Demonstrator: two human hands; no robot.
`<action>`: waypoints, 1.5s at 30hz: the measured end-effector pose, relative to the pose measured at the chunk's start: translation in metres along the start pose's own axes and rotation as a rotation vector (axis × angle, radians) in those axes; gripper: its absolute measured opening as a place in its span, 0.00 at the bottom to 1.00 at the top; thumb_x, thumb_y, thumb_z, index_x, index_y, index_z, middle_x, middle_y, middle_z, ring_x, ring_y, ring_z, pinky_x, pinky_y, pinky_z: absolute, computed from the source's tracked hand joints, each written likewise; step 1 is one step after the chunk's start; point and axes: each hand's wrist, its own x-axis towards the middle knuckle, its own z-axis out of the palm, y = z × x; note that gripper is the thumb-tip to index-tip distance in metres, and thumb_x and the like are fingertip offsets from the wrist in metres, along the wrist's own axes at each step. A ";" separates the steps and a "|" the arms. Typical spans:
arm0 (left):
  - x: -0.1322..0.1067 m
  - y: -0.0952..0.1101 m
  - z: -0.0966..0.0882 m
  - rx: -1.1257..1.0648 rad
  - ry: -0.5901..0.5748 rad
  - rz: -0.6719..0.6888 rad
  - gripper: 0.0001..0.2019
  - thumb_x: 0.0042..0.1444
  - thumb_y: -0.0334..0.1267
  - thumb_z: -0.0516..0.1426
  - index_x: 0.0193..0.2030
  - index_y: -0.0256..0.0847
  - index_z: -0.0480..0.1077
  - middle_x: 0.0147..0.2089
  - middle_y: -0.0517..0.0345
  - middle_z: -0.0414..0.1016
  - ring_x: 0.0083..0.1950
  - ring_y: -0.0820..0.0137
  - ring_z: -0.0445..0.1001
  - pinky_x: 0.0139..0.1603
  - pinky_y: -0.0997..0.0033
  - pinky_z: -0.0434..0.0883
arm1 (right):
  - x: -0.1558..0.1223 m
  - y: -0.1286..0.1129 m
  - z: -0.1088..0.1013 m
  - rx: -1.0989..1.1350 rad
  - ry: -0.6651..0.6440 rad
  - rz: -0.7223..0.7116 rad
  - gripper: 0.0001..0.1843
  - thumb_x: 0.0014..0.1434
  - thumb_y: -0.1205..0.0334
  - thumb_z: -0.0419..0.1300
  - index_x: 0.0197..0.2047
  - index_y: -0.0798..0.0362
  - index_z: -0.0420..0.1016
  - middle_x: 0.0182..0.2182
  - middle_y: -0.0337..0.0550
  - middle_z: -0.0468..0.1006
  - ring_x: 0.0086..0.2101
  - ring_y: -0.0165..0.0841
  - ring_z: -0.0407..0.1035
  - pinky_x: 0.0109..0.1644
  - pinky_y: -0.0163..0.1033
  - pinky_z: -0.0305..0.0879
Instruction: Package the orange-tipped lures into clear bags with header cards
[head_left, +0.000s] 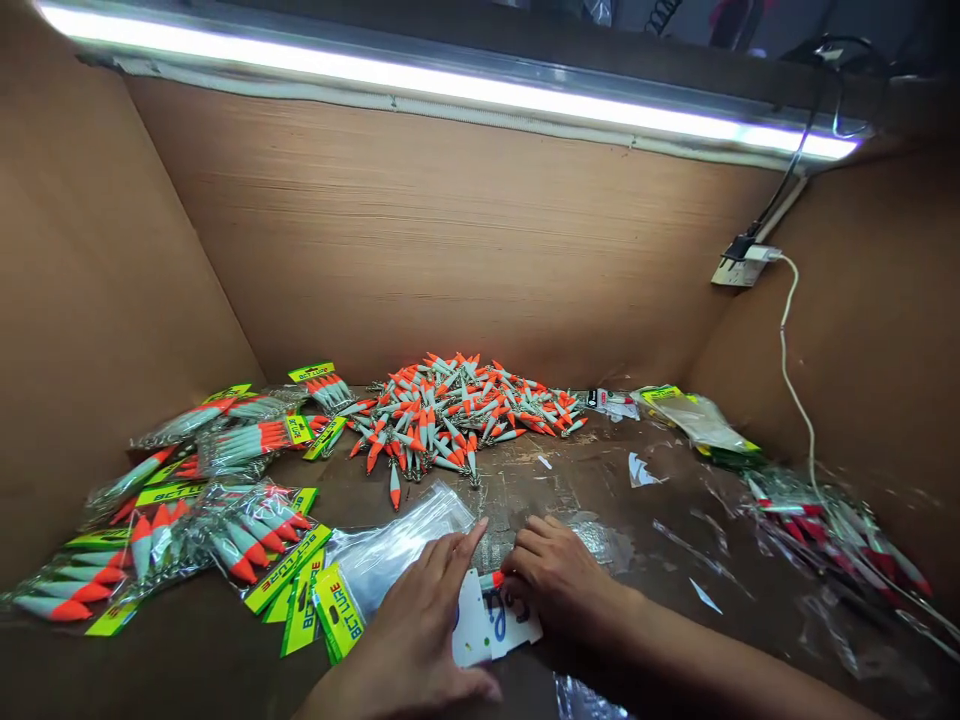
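My left hand [424, 610] lies flat, fingers stretched, on a stack of clear bags with green header cards [339, 610] and on a white card [480, 625]. My right hand [551, 570] is curled beside it, fingertips pinched on a small orange-tipped lure [491, 580] at the card's top edge. A loose heap of orange-and-pale squid lures [450, 410] lies at the back centre of the brown work surface [600, 470].
Several packed bags of lures [247, 525] spread across the left. Empty bags [697, 415] and red-tipped packs [825, 525] lie at the right. Brown board walls [450, 230] enclose the bench; a light bar [450, 85] runs overhead, and a white cable [787, 350] hangs at right.
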 end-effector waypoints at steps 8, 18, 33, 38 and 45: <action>0.001 -0.001 -0.008 0.166 -0.113 -0.096 0.48 0.47 0.40 0.64 0.73 0.58 0.47 0.61 0.54 0.65 0.60 0.54 0.63 0.60 0.56 0.65 | -0.004 -0.007 0.008 0.082 0.034 0.045 0.09 0.65 0.55 0.62 0.37 0.51 0.74 0.33 0.40 0.76 0.37 0.34 0.65 0.40 0.40 0.55; 0.012 -0.015 0.003 0.128 0.014 -0.021 0.51 0.43 0.30 0.61 0.72 0.62 0.45 0.63 0.58 0.65 0.62 0.58 0.63 0.61 0.60 0.66 | 0.004 0.012 0.010 0.104 0.033 -0.250 0.06 0.64 0.55 0.60 0.39 0.47 0.75 0.31 0.37 0.77 0.33 0.33 0.63 0.38 0.40 0.52; 0.018 -0.021 0.000 0.105 0.173 0.039 0.52 0.42 0.30 0.65 0.72 0.63 0.45 0.65 0.59 0.66 0.64 0.55 0.67 0.63 0.56 0.69 | 0.035 0.251 -0.051 0.076 -0.047 0.385 0.09 0.56 0.69 0.61 0.40 0.53 0.79 0.44 0.49 0.77 0.48 0.41 0.67 0.54 0.42 0.60; 0.017 -0.018 -0.006 0.099 0.153 0.032 0.50 0.44 0.30 0.64 0.72 0.61 0.47 0.66 0.57 0.66 0.64 0.55 0.66 0.64 0.55 0.67 | 0.015 0.239 -0.058 0.231 -0.117 0.337 0.08 0.61 0.61 0.59 0.42 0.53 0.75 0.41 0.48 0.77 0.44 0.39 0.68 0.51 0.42 0.63; 0.015 -0.013 -0.002 0.070 0.091 0.051 0.51 0.45 0.30 0.65 0.72 0.61 0.46 0.64 0.58 0.66 0.63 0.57 0.67 0.62 0.58 0.68 | -0.012 0.198 -0.041 0.473 -0.230 0.402 0.25 0.68 0.44 0.47 0.45 0.56 0.74 0.29 0.43 0.79 0.26 0.31 0.70 0.29 0.32 0.63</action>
